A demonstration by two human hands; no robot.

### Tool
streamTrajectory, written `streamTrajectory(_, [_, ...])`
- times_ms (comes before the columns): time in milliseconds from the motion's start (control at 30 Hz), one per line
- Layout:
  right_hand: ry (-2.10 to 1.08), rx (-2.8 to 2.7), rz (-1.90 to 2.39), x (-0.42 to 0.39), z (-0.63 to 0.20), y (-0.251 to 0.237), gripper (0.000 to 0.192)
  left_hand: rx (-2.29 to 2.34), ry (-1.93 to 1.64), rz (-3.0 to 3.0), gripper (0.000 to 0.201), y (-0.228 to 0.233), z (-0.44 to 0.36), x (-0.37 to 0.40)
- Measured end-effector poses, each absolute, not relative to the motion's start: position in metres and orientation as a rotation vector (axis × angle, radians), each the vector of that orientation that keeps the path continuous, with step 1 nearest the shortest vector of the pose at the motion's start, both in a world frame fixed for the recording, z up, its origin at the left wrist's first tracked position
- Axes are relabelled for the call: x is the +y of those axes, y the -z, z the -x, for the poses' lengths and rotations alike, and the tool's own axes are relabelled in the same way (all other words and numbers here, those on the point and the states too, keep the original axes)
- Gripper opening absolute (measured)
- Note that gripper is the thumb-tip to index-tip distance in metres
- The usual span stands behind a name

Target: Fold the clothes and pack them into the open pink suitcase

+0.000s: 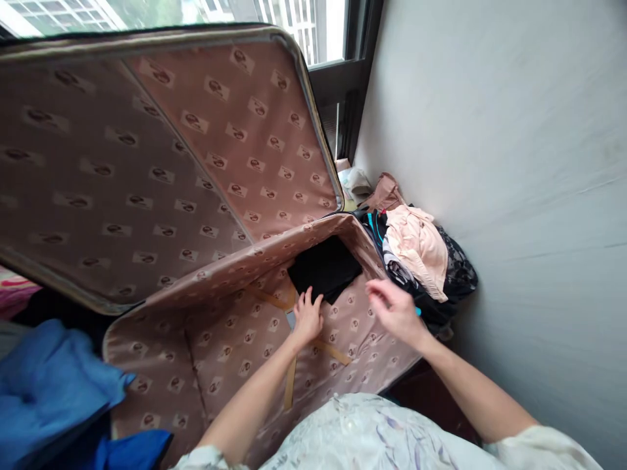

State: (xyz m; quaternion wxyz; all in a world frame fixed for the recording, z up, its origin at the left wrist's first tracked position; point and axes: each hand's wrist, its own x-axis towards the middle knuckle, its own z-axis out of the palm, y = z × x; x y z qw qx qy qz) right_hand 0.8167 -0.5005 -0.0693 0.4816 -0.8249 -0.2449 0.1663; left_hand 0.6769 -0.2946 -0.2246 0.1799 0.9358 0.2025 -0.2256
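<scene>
An open suitcase (235, 365) with a pink patterned lining spreads in front of me. In its far right corner lies a folded black garment (326, 264). My left hand (308, 318) rests at the near edge of this garment, fingers spread and touching the cloth. To the right, my right hand (396, 312) hangs over the suitcase's right side, apart from the garment. Its fingers are loosely bent, slightly apart, and nothing shows in them. Tan straps (290, 385) cross the suitcase floor, partly hidden under my left hand and forearm.
The raised suitcase lid (196, 150) stands before the window (161, 13). Right of the suitcase, a light pink garment (416, 241) tops a dark bag (460, 267) by the grey wall (514, 130). Blue clothes (53, 378) are heaped at the left.
</scene>
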Motion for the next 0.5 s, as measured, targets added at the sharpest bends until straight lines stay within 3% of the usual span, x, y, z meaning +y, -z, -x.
streamTrajectory(100, [0.191,-0.336,2.298,-0.548,-0.865,0.051,0.038,0.589,0.62,-2.497,0.061,0.226,-0.642,-0.314])
streamTrajectory(167, [0.096,-0.234,2.423,-0.569,-0.891,0.059,0.045,0.565,0.555,-2.391,0.053,0.227,-0.624,-0.323])
streamTrajectory(300, [-0.413,-0.278,2.444,-0.583,-0.914,0.076,0.04,0.469,0.347,-2.223,0.041,0.223,-0.604,-0.332])
streamTrajectory(500, [0.118,-0.455,2.321,-0.57,-0.903,0.008,0.043,0.556,0.178,-2.039,0.032,0.179,-0.603,-0.325])
